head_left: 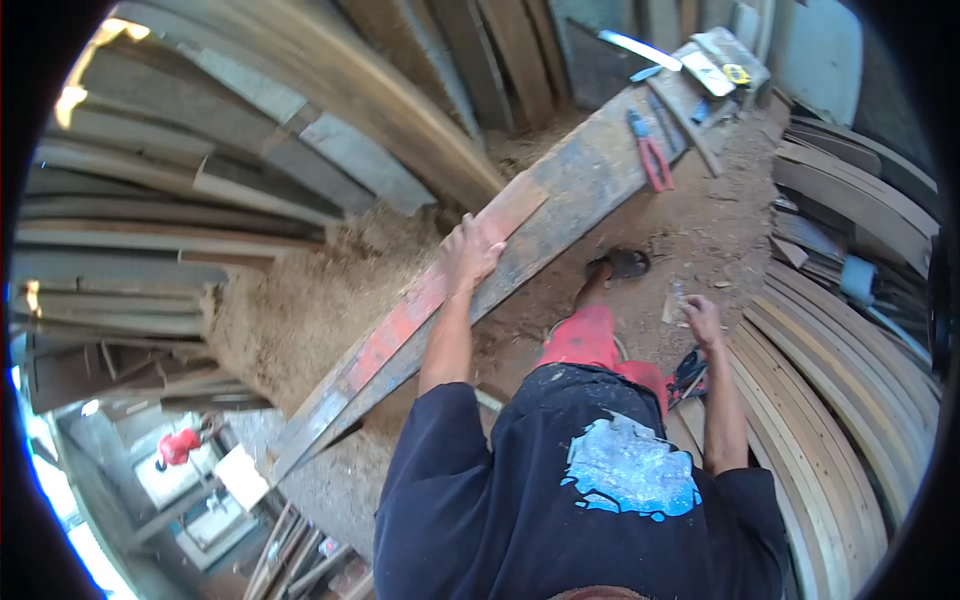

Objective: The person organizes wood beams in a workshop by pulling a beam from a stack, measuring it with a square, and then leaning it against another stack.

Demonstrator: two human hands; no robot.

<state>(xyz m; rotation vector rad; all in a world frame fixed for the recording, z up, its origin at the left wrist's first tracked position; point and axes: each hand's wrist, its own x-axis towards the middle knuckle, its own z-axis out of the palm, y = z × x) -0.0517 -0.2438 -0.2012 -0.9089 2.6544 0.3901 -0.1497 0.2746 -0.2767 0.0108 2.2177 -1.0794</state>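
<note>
A long narrow board (395,325) with worn red paint lies along a thick, stained wooden beam (580,185). My left hand (473,252) grips this board near its upper end, with the fingers over its far edge. Low on the right, beside my leg, my right hand (703,318) has its fingers drawn together. Something small and pale shows at these fingertips, too small to make out. Red-handled pliers (652,155) rest on the beam's far right part, well away from both hands.
At the beam's far end sit a yellow tape measure (737,75) and several other tools. Stacked planks (810,430) line the right side. Leaning boards (370,90) fill the upper left. Sawdust (280,320) covers the ground. A person in red (178,448) is far off at lower left.
</note>
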